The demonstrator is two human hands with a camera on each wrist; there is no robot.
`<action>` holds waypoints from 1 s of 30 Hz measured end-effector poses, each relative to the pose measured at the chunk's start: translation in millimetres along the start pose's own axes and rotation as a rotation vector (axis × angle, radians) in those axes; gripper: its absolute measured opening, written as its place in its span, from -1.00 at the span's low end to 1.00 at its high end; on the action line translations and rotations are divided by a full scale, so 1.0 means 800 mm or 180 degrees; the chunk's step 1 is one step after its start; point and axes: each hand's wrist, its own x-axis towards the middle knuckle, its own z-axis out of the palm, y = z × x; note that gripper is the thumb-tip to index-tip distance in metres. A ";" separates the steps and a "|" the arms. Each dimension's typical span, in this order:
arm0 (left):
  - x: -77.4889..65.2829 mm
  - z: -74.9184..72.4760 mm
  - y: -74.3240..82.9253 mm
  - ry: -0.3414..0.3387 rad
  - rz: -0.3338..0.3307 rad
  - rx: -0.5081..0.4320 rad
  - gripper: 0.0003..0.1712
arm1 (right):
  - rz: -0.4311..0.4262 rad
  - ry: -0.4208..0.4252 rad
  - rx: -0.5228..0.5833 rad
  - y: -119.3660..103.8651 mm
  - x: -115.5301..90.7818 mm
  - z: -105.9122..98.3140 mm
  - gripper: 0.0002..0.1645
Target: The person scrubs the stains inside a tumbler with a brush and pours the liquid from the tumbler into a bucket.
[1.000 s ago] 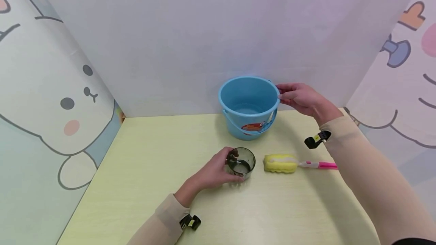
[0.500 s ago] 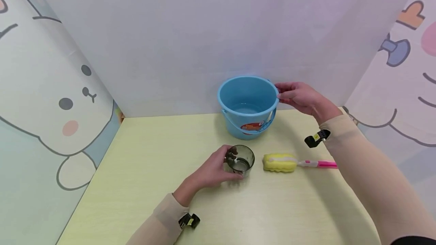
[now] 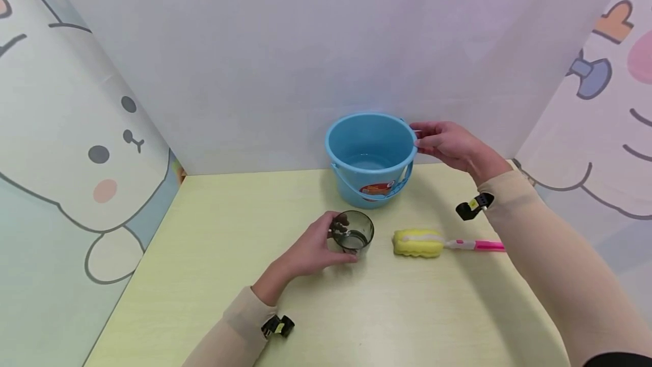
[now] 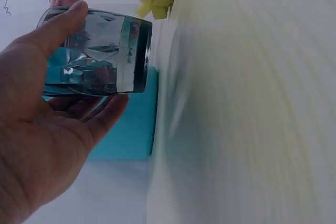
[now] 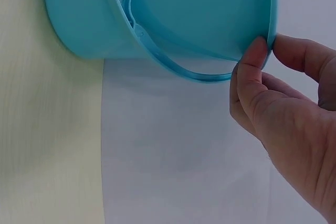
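Note:
My left hand point(image 3: 313, 248) grips a smoky-grey drinking glass point(image 3: 352, 237) from its left side. In the left wrist view, thumb and fingers curl round the glass point(image 4: 97, 56), whose base is slightly off the table. Further back is a light blue bucket point(image 3: 372, 136), upright, with a little clear liquid apparently at its bottom. My right hand point(image 3: 448, 145) pinches the bucket's rim at the right; the right wrist view shows thumb and fingers on either side of that rim point(image 5: 273, 3). The bucket's handle point(image 5: 197, 76) hangs down at its front.
A yellow sponge brush point(image 3: 419, 243) with a pink and white handle point(image 3: 479, 246) lies right of the glass, under the right forearm. Behind the bucket rises a pale wall point(image 3: 254, 72). Cartoon-printed panels point(image 3: 61, 146) flank the pale wooden table point(image 3: 229, 231).
My left hand has moved the glass slightly left and away from me, towards the back. The right hand stays on the bucket's rim, and the brush has not moved.

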 end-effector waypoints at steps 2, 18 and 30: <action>0.000 -0.004 0.000 0.0041 0.0026 -0.0026 0.01 | 0.0000 0.0003 -0.0007 0.000 0.000 0.000 -0.30; -0.004 -0.046 0.002 0.0439 0.0025 -0.0022 -0.02 | 0.0017 0.0037 0.0090 -0.001 0.003 0.003 -0.31; -0.001 -0.085 0.002 0.0740 0.0106 0.0204 0.01 | 0.0026 0.0043 0.0116 -0.001 0.003 0.005 -0.31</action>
